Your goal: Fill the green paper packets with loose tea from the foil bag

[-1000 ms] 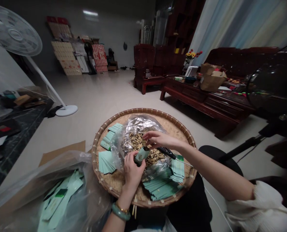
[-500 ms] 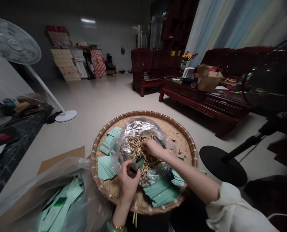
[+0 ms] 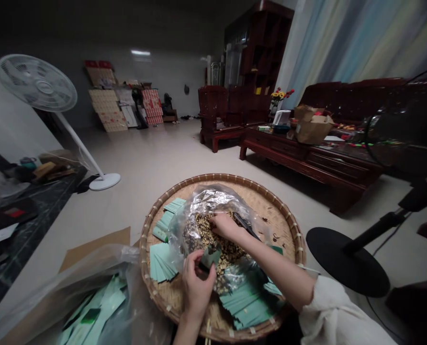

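Observation:
A small green paper packet (image 3: 210, 258) is pinched, mouth up, between the thumb and fingers of my left hand (image 3: 198, 282). My right hand (image 3: 228, 226) reaches into a clear plastic bag (image 3: 217, 194) lying open on a round woven bamboo tray (image 3: 185, 299). Its fingers are bunched at a heap of chopped, yellow-and-dark dried bits (image 3: 203, 229); what they grip is hidden. A dark long-handled thing (image 3: 247, 225), its kind unclear, lies beside my right wrist. Fanned green packets (image 3: 244, 297) rest at the tray's front, with another fan (image 3: 162, 262) at its left.
A plastic sack with more green packets (image 3: 93, 311) stands at the lower left. A white fan (image 3: 43, 86) stands on the left, and a black fan's base (image 3: 348, 261) on the right. A dark wooden table (image 3: 288, 153) is beyond the tray.
The view has shifted, so the whole scene sits a little lower. My right hand stays in the heap, and my left hand still holds the green packet next to it.

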A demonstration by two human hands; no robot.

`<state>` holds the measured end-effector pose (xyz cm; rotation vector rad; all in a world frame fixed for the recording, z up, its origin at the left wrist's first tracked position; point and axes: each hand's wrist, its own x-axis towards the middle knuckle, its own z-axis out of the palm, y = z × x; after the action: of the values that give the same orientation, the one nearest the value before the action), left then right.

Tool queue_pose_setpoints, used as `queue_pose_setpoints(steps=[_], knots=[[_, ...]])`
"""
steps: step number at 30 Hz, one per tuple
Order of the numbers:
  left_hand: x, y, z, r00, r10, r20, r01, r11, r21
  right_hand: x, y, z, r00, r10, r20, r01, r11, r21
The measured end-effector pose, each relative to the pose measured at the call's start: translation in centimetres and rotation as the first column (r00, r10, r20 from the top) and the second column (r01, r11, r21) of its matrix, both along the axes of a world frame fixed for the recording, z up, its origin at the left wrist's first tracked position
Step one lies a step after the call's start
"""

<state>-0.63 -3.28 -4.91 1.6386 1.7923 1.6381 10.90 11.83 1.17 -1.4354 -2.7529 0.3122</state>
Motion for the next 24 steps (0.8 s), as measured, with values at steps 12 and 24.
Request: queue_pose_setpoints(steps=[12,24], knots=[[0.1,0.0,0.2,0.999,0.001,0.032,-0.001,1.000,-0.005,0.1,0.4,-0.7,0.998,0.010,-0.065,-0.014,0.998,-0.056],[0.2,0.0,-0.1,1.000,0.010,0.024,-0.009,0.999,-0.033,4.0,-0.8,2.4,0.845,-0.194,-0.498,-0.019,0.920,-0.392]])
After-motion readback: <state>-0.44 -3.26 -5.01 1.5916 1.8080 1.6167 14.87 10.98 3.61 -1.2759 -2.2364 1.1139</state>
